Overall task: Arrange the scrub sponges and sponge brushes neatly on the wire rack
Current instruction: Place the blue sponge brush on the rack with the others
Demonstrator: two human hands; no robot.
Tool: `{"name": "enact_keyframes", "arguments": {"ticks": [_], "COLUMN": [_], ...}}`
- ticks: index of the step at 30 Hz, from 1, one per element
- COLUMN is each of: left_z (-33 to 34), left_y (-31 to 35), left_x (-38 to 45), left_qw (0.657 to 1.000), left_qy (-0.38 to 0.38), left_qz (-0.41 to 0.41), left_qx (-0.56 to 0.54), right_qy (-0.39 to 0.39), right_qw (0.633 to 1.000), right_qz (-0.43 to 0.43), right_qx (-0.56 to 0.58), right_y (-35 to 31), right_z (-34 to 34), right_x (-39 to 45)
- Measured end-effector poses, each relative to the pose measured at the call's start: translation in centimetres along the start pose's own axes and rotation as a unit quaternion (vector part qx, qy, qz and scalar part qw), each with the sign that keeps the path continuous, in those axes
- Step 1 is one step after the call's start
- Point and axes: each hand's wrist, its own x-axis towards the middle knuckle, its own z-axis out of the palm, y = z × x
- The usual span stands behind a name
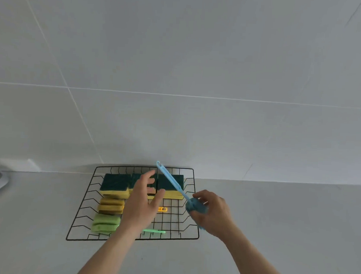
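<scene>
While the sponges [141, 183] fill the rack's [188, 238] far row, the right hand [212, 212] clasps the blue brush [190, 203] by its head over the rack's right edge, handle angled away, and the left hand [143, 203] hovers spread and empty, likely to guide it down.

A wire rack [186, 236] sits on the counter [275, 223], its far edge against the wall [178, 74]. Three scrub sponges [115, 184] lie side by side along the rack's far row. In front of the leftmost one, two sponge brushes [111, 206] lie one before the other at the rack's left side, handles running right under the left hand [142, 205]. The right hand [212, 214] is at the rack's right edge with a third sponge brush [195, 207], whose handle slants back over the rightmost sponge.
</scene>
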Motion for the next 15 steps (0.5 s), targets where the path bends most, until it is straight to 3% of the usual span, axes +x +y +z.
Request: {"name": "enact_keyframes", "arguments": {"ticks": [6,15], "left_z": [-6.3,-8.5], "left_y": [-4.8,-11.1], "left_x": [0.8,-1.2], "left_qw": [0.998,0.988], "left_qy": [0.053,-0.025], "left_qz": [-0.006,-0.008], "left_qx": [0.038,0.149], "right_qy": [-0.031,-0.059], "right_qw": [0.980,0.958], "right_qz": [-0.131,-0.162], "right_qx": [-0.149,-0.228], "right_y": [-3.7,-4.7], "right_z": [4.3,9.6], "right_x": [1.3,2.2]}}
